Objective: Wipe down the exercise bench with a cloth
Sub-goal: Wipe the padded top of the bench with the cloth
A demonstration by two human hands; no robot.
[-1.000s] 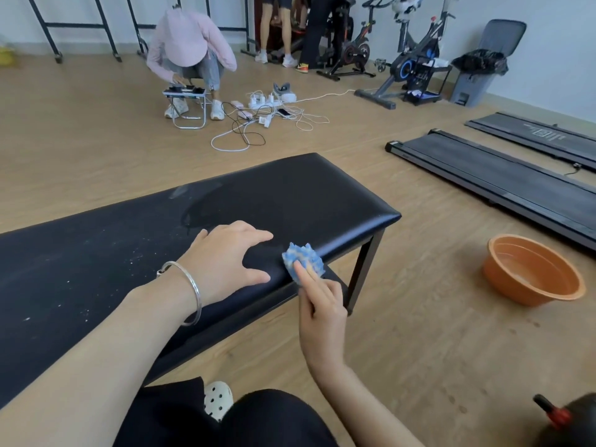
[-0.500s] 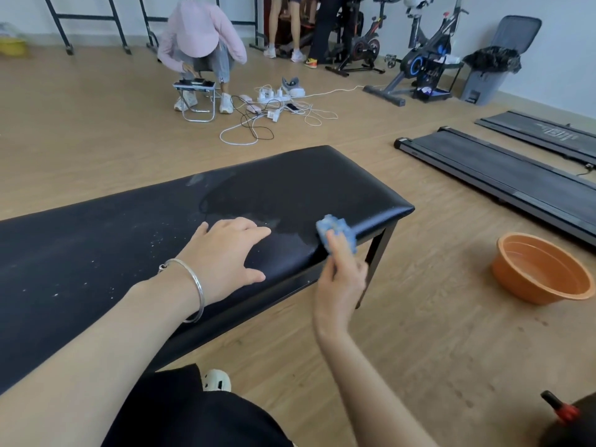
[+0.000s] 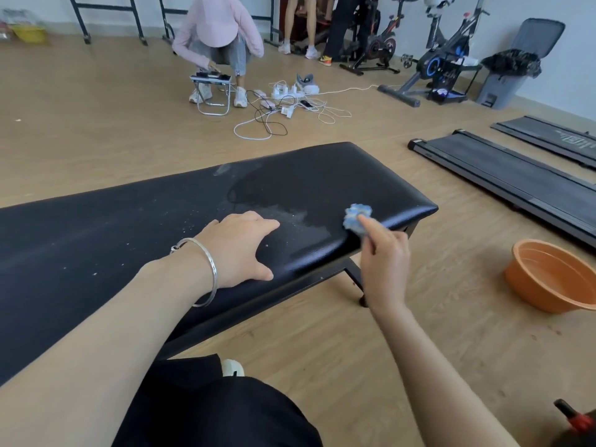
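Observation:
A long black padded exercise bench (image 3: 322, 175) runs from the left edge to the middle of the view, speckled with pale dust and showing a wet sheen near its right end. My left hand (image 3: 240, 248) rests flat on the pad's near edge, fingers spread, a silver bangle on the wrist. My right hand (image 3: 383, 253) pinches a bunched blue cloth (image 3: 356, 217) and presses it on the pad near the right front corner.
An orange plastic basin (image 3: 548, 275) stands on the wood floor to the right of the bench. Two flat black treadmills (image 3: 516, 185) lie beyond it. A crouching person (image 3: 219, 37), a small stool and a tangle of cables (image 3: 283, 108) are behind the bench. Exercise bikes and a bin line the back wall.
My right hand has slid the blue cloth along the pad's near edge toward the bench's right end. My left hand has stayed in place on the pad.

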